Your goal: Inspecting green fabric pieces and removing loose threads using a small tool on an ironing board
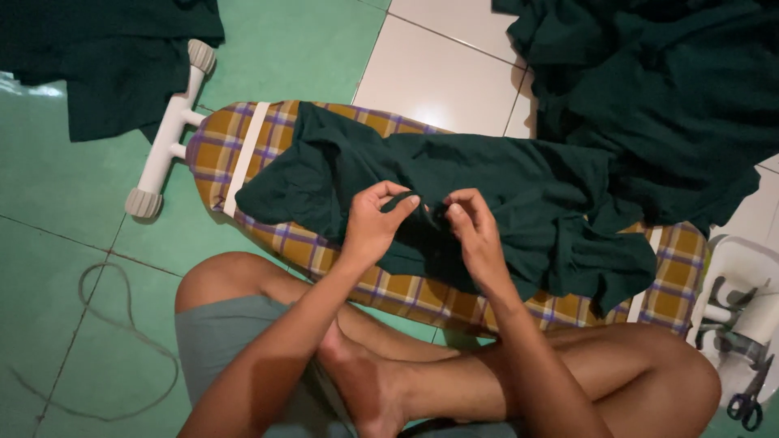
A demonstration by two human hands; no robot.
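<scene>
Green-tiled floor [49, 195], low plaid board [406, 296] at centre, dark green cloth [503, 178] draped over it from 9 to 3 o'clock, left hand [372, 223] and right hand [475, 235] both pinching its near fold; risk, likely: loose pinch, fold slipping free.

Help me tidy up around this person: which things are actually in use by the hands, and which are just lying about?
In use:
left hand
right hand
dark green cloth, pinched by both hands
plaid ironing board, under the cloth

Lying about:
green cloth pile
folded green cloth
scissors
cord loop on the floor
</scene>
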